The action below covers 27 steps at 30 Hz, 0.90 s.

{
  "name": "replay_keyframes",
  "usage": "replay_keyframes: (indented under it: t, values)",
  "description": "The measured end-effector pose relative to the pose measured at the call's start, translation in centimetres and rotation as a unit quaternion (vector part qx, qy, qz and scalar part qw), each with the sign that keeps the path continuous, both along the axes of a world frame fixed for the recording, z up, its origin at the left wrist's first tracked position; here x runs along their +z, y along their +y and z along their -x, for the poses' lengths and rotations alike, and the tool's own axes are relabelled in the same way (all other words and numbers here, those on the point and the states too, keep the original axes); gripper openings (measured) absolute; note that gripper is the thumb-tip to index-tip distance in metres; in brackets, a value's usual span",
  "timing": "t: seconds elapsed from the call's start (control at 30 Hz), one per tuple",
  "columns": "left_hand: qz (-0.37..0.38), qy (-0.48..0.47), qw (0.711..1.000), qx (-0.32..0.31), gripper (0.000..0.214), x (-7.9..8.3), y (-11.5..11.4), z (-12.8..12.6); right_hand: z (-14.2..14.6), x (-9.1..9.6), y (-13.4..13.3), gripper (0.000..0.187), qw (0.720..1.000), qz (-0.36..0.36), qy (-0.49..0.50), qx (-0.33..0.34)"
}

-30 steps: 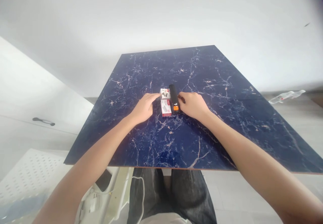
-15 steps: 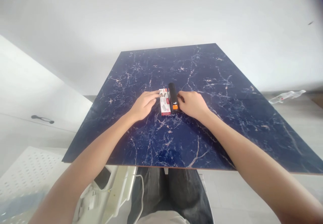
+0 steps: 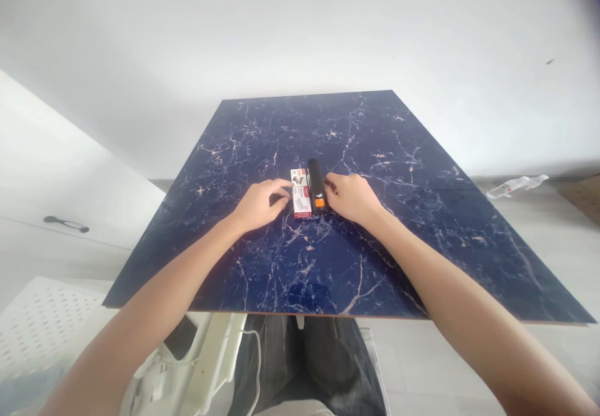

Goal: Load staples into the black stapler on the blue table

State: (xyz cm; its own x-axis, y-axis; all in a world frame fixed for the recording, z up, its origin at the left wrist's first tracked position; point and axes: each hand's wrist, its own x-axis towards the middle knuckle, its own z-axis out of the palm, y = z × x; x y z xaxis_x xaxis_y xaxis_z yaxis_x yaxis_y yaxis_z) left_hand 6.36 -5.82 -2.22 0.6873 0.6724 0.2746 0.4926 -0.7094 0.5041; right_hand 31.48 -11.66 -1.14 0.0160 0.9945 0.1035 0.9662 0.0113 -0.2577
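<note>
A small white and red box lies in the middle of the dark blue marble table. A black stapler with an orange end lies right beside it, touching its right side. My left hand pinches the box's left edge with fingertips and thumb. My right hand rests on the table with curled fingers gripping the stapler's right side. Both forearms reach in from the near edge.
A white cabinet with a dark handle stands at the left. A white perforated panel and a white cable lie below the table's near-left corner. A clear bottle lies on the floor at the right.
The view has shifted slightly. My left fingers have curled a little tighter on the box. Box, stapler and right hand stay in place.
</note>
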Motion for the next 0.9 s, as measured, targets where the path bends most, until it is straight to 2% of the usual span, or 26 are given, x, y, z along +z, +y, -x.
replay_keyframes:
  t: [0.17, 0.3, 0.37, 0.47, 0.53, 0.7, 0.8, 0.9]
  values:
    - [0.017, -0.006, 1.0, -0.005, 0.036, 0.4, -0.4, -0.1, 0.0, 0.2, -0.2, 0.033, 1.0, 0.006, 0.002, 0.017]
    - [-0.041, -0.026, 0.998, 0.027, 0.029, 0.5, -0.4, -0.2, 0.1, 0.1, -0.2, 0.031, 1.0, -0.003, -0.002, 0.015]
    - [-0.051, -0.016, 0.999, 0.008, 0.049, 0.3, -0.2, -0.1, 0.0, 0.1, -0.1, 0.029, 1.0, -0.002, 0.0, 0.016]
    - [-0.015, 0.055, 0.998, -0.028, 0.096, -0.3, 0.3, 0.0, -0.2, 0.5, 0.0, 0.027, 0.999, 0.004, 0.017, 0.029]
    - [0.006, 0.091, 0.995, -0.036, 0.107, -0.6, 0.6, -0.1, -0.3, 1.0, -0.1, 0.029, 0.998, 0.001, 0.046, 0.041]
    - [0.009, 0.082, 0.996, -0.036, 0.095, -0.8, 1.2, -0.7, 0.5, 1.7, -0.6, 0.032, 0.991, -0.041, 0.122, 0.047]
    - [0.002, 0.076, 0.997, -0.025, 0.094, -0.6, 1.5, -1.4, 1.4, 1.6, -0.8, 0.042, 0.99, -0.036, 0.138, 0.016]
    - [-0.008, 0.065, 0.998, -0.021, 0.095, -0.4, 2.0, -3.4, 1.3, 1.6, -0.2, 0.043, 0.992, -0.051, 0.107, -0.035]
